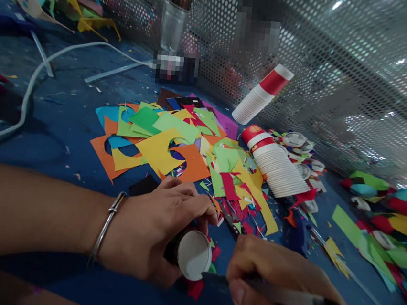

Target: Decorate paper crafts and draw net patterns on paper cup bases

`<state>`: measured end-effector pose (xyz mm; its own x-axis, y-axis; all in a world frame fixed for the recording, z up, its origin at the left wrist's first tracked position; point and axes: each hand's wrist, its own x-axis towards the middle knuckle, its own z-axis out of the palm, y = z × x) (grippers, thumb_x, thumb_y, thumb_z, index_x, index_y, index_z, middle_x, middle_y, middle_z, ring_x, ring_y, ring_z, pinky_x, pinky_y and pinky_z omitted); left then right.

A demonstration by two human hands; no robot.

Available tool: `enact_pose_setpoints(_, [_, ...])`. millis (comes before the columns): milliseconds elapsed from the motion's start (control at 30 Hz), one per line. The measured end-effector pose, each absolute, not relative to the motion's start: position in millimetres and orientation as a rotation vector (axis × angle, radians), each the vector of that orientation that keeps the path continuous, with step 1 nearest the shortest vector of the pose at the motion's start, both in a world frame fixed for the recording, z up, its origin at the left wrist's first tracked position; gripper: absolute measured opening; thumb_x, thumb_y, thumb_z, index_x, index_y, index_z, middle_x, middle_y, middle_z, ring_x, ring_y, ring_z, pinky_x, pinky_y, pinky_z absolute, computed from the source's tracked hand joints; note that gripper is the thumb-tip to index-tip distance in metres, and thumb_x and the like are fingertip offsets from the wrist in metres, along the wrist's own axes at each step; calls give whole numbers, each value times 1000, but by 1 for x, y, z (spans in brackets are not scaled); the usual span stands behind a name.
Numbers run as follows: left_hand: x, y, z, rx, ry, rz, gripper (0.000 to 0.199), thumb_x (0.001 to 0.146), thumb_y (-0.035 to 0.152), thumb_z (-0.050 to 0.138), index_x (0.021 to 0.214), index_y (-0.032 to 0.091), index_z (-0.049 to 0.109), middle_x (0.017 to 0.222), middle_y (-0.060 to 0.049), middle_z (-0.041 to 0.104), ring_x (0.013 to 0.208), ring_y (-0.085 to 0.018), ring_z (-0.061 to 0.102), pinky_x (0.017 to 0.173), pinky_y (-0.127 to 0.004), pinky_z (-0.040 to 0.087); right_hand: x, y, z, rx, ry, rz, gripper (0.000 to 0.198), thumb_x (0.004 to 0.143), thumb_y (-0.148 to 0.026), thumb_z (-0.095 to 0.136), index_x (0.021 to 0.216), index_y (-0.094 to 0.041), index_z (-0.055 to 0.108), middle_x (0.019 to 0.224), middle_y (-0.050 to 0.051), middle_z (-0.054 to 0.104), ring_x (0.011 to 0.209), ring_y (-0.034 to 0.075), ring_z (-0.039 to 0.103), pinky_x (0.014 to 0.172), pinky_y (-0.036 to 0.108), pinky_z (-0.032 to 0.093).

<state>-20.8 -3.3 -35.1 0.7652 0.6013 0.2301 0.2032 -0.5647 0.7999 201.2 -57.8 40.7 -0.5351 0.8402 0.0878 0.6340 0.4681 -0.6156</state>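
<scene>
Head cam: left hand [153, 224] has its fingers wrapped round a white-ended round piece [194, 255], just this side of the colored paper scraps [164, 148]. Right hand's [267, 276] pinching a pen [293, 297], tip right by the piece's edge, can't tell if touching.

The single view comes from a camera worn on the person's head, facing forward and down over the dark blue counter [64, 139]. It is close enough that the bare left hand [156, 224] and bare right hand [277, 284] loom large in the lower half (the left forearm [39, 218] enters from the left edge). The frame sits askew: the grey perforated metal panel [321, 87], farther off across the top, slopes down to the right, where the corner darkens.
</scene>
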Motion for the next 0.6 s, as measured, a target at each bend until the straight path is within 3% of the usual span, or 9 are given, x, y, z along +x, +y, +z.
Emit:
enact_pose_setpoints(267, [-17, -2, -32, 2141, 609, 599, 61, 61, 22, 76, 117, 24, 52, 113, 1, 69, 108, -24, 62, 98, -43, 33, 192, -55, 26, -1323, -2093, 1014, 19, 92, -15, 47, 78, -24, 58, 65, -7, 55, 56, 9, 50, 50, 23, 36])
enact_pose_setpoints(600, [-17, -4, -33, 2117, 629, 625, 60, 59, 21, 78, 114, 25, 53, 106, 3, 68, 104, -22, 63, 99, -42, 33, 202, -56, 22, -1182, -2263, 491, 20, 94, -9, 50, 94, -27, 58, 76, -3, 64, 62, 13, 64, 58, 28, 50])
